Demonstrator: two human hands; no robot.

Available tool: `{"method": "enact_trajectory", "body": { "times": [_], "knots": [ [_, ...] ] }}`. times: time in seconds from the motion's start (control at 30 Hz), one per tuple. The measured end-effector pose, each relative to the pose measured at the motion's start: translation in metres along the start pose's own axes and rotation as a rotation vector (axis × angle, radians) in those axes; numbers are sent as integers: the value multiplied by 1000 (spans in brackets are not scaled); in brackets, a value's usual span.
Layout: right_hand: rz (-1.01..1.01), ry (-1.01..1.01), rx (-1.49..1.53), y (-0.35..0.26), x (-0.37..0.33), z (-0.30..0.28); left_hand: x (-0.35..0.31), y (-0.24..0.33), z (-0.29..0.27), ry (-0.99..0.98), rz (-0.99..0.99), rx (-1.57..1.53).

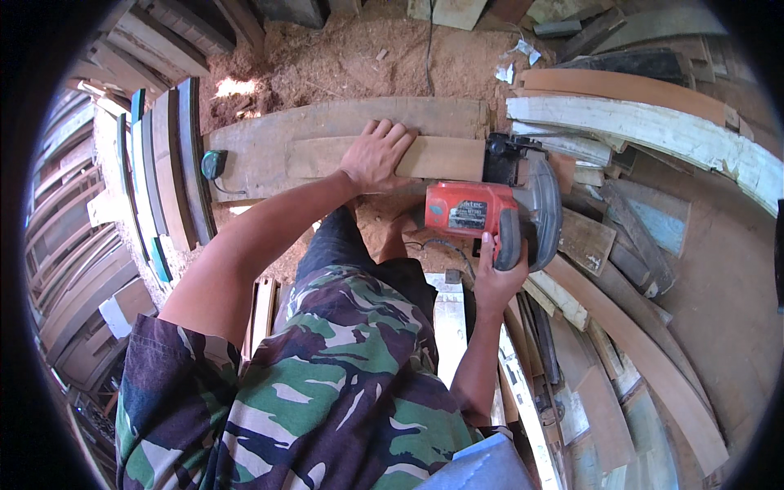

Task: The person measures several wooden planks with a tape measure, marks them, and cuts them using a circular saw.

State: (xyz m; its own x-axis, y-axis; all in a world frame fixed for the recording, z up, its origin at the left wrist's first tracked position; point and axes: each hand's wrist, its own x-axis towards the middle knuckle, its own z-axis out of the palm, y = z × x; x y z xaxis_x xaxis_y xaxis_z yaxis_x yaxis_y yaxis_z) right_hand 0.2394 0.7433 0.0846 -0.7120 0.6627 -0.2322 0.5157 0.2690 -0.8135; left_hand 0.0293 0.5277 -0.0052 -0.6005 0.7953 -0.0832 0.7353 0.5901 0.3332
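My right hand is closed around the dark rear handle of a red circular saw. The saw's round grey blade guard is on its right side, and its black base sits at the right end of a light brown board. That board lies on top of a wider plank. Pressed down on the board, my left hand grips it with bent fingers over its far edge, left of the saw. The blade itself is hidden.
A small green and black object, possibly a tape measure, sits at the wide plank's left end. Stacked boards stand on the left. Long timber pieces and offcuts crowd the right. Sawdust covers the ground beyond; a cord crosses it.
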Motion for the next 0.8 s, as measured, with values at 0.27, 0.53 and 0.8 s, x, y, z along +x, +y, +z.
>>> {"method": "enact_trajectory", "body": {
  "times": [0.27,0.53,0.8],
  "knots": [
    [-50,-4,-33,0,13,6,2,1,-7,-115,-29,33],
    [-44,-1,16,-12,25,12,0,-4,2,15,16,-21],
    [-77,16,40,-16,34,19,-1,-3,1,-7,-2,-31]
  ]
}}
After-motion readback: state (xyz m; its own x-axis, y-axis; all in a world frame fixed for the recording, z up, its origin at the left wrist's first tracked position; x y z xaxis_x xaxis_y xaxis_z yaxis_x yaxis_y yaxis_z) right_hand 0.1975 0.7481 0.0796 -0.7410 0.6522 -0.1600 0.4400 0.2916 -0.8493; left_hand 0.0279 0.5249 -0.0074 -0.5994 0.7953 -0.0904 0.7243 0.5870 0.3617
